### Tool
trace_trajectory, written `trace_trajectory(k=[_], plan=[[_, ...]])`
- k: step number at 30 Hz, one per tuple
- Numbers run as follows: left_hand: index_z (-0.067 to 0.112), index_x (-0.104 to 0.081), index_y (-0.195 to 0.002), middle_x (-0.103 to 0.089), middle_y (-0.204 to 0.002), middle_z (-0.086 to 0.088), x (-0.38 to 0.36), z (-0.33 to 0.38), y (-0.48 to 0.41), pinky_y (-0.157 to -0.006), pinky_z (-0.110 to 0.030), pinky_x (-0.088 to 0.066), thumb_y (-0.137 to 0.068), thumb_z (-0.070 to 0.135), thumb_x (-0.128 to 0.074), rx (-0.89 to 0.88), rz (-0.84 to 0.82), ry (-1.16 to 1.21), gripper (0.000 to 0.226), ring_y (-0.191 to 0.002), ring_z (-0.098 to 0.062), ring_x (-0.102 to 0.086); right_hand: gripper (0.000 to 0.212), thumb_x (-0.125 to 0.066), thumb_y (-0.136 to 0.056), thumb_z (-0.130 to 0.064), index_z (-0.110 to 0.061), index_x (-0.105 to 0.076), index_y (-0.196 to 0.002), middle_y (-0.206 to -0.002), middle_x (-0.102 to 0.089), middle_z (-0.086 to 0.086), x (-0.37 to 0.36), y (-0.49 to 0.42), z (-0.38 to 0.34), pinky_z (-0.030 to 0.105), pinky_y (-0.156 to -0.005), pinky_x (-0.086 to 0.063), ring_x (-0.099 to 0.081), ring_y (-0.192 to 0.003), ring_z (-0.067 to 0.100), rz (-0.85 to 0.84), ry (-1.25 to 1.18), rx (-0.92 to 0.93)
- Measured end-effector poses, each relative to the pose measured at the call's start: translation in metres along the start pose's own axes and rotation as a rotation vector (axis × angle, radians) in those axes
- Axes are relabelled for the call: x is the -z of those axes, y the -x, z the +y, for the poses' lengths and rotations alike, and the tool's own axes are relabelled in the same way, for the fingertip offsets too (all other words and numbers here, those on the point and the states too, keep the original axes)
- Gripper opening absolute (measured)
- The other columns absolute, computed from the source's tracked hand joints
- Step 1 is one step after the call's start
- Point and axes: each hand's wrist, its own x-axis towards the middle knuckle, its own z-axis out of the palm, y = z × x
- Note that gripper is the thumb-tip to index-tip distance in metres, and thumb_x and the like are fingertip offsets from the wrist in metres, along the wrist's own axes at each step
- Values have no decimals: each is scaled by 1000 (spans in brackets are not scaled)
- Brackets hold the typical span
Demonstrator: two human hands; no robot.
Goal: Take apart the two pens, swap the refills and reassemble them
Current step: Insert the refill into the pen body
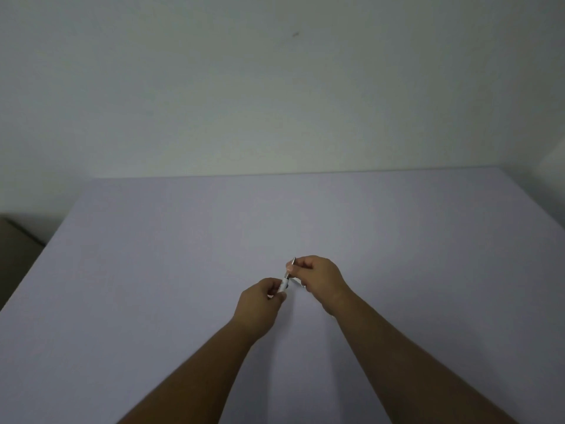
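A pen (286,280) with a white barrel and a dark metal tip end is held between both hands above the middle of the table. My left hand (262,298) pinches the white lower end. My right hand (318,278) grips the dark upper end, whose tip pokes out past the fingers. A small pale part (301,283) lies on the table just under my right hand, mostly hidden. The second pen does not show.
The pale lilac table (183,270) fills the lower view, its far edge against a plain white wall (275,87). To the left of the table the floor drops away with a dark brown object (15,249).
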Motion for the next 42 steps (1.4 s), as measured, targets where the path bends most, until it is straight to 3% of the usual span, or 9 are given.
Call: trace_trajectory(k=[5,9,13,18,23,28,32,37,42], plan=[[20,-64,-104,-60,-86,8,0,2,1,-60,-14,-40,-90,24,-56,-38,19,-28,17,-72,-7,-54,27,-72,-75,-40,-22,-55,-64,-61,-54,-7,0,-1,1,24,-56,-38,-45,-55,9,24,69,-73],[22,-65,-101,-58,-82,12,0,6,-1,-58,-14,-38,-89,25,-57,-50,28,-39,15,-68,-3,-52,21,-71,-78,-36,-24,-58,-65,-65,-57,-9,-1,-1,-2,20,-55,-36,-47,-58,6,5,1,-88],[22,-65,-101,-58,-81,13,-2,7,0,-61,-14,-38,-88,26,-58,-62,10,-50,15,-70,-3,-52,45,-71,-74,-47,-17,-43,-55,-54,-40,-5,1,0,-6,24,-52,-31,-36,-51,11,54,132,-90],[23,-67,-96,-60,-79,12,2,9,-1,-65,-19,-44,-86,23,-60,-49,31,-8,12,-72,-9,-56,17,-65,-83,-36,-21,-68,-76,-74,-61,-6,5,4,-9,22,-59,-40,-48,-62,9,-31,-105,-86],[22,-66,-98,-59,-78,14,1,13,1,-62,-16,-41,-87,24,-60,-64,20,-26,13,-72,-6,-56,34,-73,-73,-43,-20,-52,-59,-61,-50,-4,3,2,-8,26,-59,-37,-45,-60,13,65,13,-115],[21,-67,-98,-59,-80,12,6,12,0,-60,-13,-38,-86,24,-61,-74,53,-53,13,-69,-1,-52,10,-66,-83,-26,-20,-68,-76,-63,-56,-5,6,5,-9,22,-57,-41,-45,-58,10,-88,-178,-99],[22,-67,-96,-57,-76,16,5,14,1,-58,-13,-37,-85,24,-62,-75,50,-67,12,-68,0,-52,32,-70,-76,-44,-17,-57,-68,-64,-52,-4,5,5,-11,25,-59,-39,-46,-61,13,9,39,-153],[21,-67,-94,-58,-77,14,10,17,0,-58,-13,-37,-84,24,-62,-87,63,-96,11,-70,-4,-52,13,-66,-83,-30,-18,-68,-77,-67,-57,-5,10,5,-17,22,-55,-38,-45,-61,12,-91,-129,-118],[20,-67,-96,-61,-81,10,7,20,3,-59,-15,-39,-85,24,-62,-98,31,-88,13,-70,-5,-54,38,-68,-78,-45,-13,-52,-66,-67,-49,-1,10,6,-17,25,-57,-36,-42,-60,15,-39,21,-165]])
